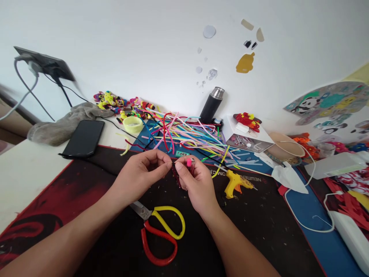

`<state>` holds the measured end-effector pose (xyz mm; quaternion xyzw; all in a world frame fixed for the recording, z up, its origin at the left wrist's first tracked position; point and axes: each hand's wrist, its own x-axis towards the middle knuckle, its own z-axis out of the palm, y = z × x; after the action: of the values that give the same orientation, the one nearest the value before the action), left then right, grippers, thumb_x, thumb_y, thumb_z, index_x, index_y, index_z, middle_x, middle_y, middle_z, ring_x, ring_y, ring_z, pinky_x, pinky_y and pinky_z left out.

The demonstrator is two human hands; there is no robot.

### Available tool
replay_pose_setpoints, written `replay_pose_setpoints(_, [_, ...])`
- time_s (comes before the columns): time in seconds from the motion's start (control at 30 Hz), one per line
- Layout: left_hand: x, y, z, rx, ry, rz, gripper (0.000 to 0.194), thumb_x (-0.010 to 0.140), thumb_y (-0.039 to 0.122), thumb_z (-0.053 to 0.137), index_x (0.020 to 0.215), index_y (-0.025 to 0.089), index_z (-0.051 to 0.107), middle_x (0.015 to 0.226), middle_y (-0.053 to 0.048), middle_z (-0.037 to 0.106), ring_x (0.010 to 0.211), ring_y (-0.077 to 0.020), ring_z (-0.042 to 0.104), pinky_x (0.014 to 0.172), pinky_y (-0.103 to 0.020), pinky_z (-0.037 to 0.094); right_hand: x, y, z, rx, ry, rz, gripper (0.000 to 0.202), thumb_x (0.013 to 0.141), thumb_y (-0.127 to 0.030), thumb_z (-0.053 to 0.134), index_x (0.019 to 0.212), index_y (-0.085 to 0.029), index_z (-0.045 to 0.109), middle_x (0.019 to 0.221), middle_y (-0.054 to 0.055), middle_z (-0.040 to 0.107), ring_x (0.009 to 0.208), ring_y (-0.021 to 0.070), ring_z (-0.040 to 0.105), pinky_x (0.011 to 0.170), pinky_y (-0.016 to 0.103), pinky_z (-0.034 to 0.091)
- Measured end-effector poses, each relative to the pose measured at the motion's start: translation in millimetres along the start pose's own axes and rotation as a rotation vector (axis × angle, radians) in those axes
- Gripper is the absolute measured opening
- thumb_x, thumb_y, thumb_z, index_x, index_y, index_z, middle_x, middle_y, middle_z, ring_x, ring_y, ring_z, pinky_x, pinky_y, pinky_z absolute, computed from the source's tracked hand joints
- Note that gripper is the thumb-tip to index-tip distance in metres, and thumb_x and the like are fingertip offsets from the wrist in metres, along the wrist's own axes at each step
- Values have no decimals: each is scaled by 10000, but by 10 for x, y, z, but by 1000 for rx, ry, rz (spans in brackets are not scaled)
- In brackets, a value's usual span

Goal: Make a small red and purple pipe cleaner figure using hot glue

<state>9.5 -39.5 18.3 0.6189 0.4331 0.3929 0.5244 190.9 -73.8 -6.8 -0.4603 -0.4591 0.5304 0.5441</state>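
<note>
Over the middle of the dark mat, my left hand (138, 173) and my right hand (198, 184) meet nearly fingertip to fingertip. The right fingers are closed on a small craft piece with a bright pink part (189, 162) and dark red fuzzy stem showing below. My left thumb and forefinger pinch a thin dark end at this piece; its exact form is mostly hidden by the fingers. Below the hands lies a pair of scissors (147, 214) with one yellow and one red handle, its blades partly covered by my left wrist.
A yellow glue gun (235, 182) lies right of my hands. Behind them spreads a pile of coloured pipe cleaners (187, 134), with a black thermos (211, 105) near the wall. A phone (83, 138) and a roll of tape (133, 124) are at left; white cable (305, 231) loops at right.
</note>
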Motion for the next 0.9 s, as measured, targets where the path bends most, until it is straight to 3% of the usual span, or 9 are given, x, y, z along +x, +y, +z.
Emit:
replay_pose_setpoints(0.43, [-9, 12, 5, 24, 11, 12, 255, 955, 445, 773, 896, 197, 767, 773, 10, 691, 653, -133, 557, 596, -235, 440, -3, -31, 10, -16, 23, 9, 362, 924, -568, 821, 901, -242, 667, 613, -88, 387, 545, 124, 309, 515, 279, 256])
replay_pose_setpoints(0.63, [-29, 79, 49, 103, 92, 105, 204, 920, 418, 781, 940, 215, 780, 771, 1, 743, 688, -166, 649, 645, -256, 503, 3, -52, 15, 26, 19, 24, 397, 902, -585, 836, 869, -240, 643, 609, -93, 365, 538, 115, 292, 504, 273, 238])
replay_pose_setpoints(0.9, [-65, 28, 62, 282, 97, 206, 180, 954, 400, 742, 948, 227, 791, 846, -25, 823, 705, -186, 696, 665, -270, 532, 9, -72, 26, 79, 25, 43, 407, 874, -575, 857, 862, -230, 641, 614, -97, 381, 524, 102, 306, 480, 257, 233])
